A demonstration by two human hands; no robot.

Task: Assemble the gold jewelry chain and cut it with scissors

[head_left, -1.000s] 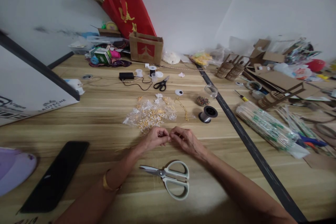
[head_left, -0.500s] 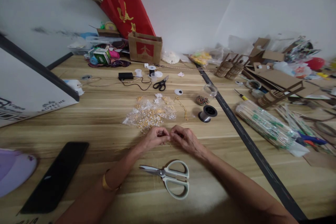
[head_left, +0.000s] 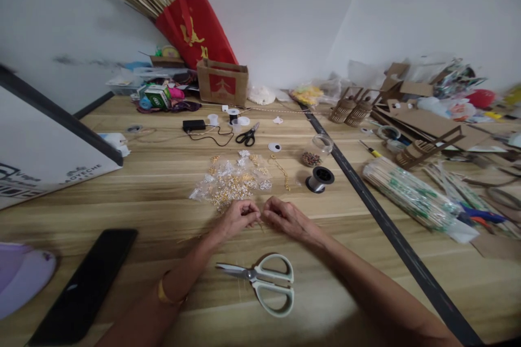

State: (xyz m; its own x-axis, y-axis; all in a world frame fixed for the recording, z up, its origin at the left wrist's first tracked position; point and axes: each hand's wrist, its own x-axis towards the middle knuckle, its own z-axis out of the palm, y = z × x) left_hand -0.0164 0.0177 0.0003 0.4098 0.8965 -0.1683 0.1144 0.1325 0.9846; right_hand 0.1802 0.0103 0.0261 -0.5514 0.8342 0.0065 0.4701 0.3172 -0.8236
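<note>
My left hand (head_left: 238, 218) is closed in a pinch just below the heap of beads and charms. Facing it, a small gap away, my right hand (head_left: 288, 219) is pinched too. A tiny gold-coloured strand shows below the fingertips, too small to name; what each hand grips is hidden. Gold and silver jewelry findings (head_left: 234, 187) lie beyond them with small clear bags. A gold chain (head_left: 280, 172) rests to the right of that heap. Closer to me, pale-handled scissors (head_left: 260, 279) lie slightly open on the wooden table (head_left: 183, 303).
A spool of wire (head_left: 320, 179) and a clear jar of beads (head_left: 311, 159) stand at right. Black scissors (head_left: 246, 135) lie farther back. A black phone (head_left: 87, 282) is at left, near a white box (head_left: 49, 157). Bagged sticks (head_left: 411, 190) lie far right.
The fingertips have drawn slightly apart, leaving a wider gap between my two hands. The whole view has tilted up a little, so the table items sit lower.
</note>
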